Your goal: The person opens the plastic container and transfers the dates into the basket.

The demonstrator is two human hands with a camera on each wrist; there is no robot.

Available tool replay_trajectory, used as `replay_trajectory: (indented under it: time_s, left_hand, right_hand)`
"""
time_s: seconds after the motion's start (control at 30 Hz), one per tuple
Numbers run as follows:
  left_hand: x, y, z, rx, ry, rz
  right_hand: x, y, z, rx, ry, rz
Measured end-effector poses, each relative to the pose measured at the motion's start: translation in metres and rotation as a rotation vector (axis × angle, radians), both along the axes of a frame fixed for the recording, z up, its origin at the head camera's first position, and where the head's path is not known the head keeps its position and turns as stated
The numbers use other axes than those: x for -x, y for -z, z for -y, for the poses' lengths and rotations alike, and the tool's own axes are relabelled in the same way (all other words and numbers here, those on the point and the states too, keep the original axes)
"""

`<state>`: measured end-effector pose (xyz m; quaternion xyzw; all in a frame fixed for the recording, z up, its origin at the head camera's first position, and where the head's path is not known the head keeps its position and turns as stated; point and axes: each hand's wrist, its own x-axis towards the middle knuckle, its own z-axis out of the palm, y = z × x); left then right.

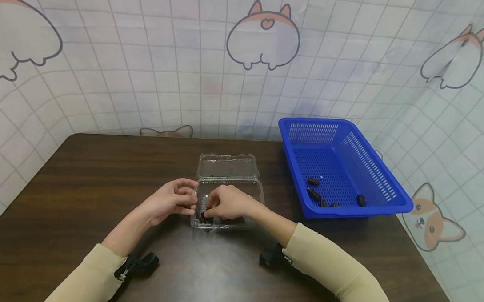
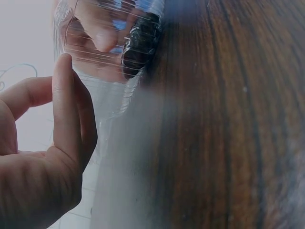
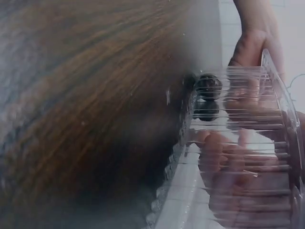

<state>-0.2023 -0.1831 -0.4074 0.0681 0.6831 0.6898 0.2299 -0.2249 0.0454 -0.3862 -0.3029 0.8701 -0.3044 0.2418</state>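
Observation:
A clear plastic clamshell box (image 1: 227, 226) stands on the table with its lid (image 1: 227, 167) folded back. My left hand (image 1: 174, 199) touches the box's left wall with bent fingertips. My right hand (image 1: 230, 201) reaches down inside, fingers curled towards the front left corner. Dark wrinkled dates (image 1: 205, 219) lie there, right at its fingertips. In the left wrist view a dark date (image 2: 142, 44) shows through the wall beside the right fingers. Dark pieces (image 3: 208, 86) also appear through the ribbed plastic in the right wrist view. I cannot tell whether the right fingers pinch a date.
A blue plastic basket (image 1: 348, 212) stands to the right of the box. Several dates (image 1: 314, 195) lie on its floor, mostly near the front. Behind the dark wooden table (image 1: 117, 164) hangs a white grid-patterned cloth (image 1: 168, 77) with cartoon dogs.

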Motion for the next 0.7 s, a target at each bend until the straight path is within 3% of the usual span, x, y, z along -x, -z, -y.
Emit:
replay_trajectory:
  time_s: [0.33,0.53,0.7]
  left_hand:
    - [-0.0002,0.0016,-0.0013,-0.003,-0.002,-0.006]
    - [-0.0032,-0.0012,-0.001,-0.004,-0.016,-0.003]
    - [-0.0034,-0.0024,-0.002,-0.009,-0.012,-0.007]
  right_hand:
    - [-0.0045,0.0031,0.0041,-0.008,-0.012,-0.033]
    - [-0.0053,0.0028,0.0067,-0.002,-0.03,-0.104]
    - [-0.0048,-0.0011,0.0058,0.031,0.016,-0.13]
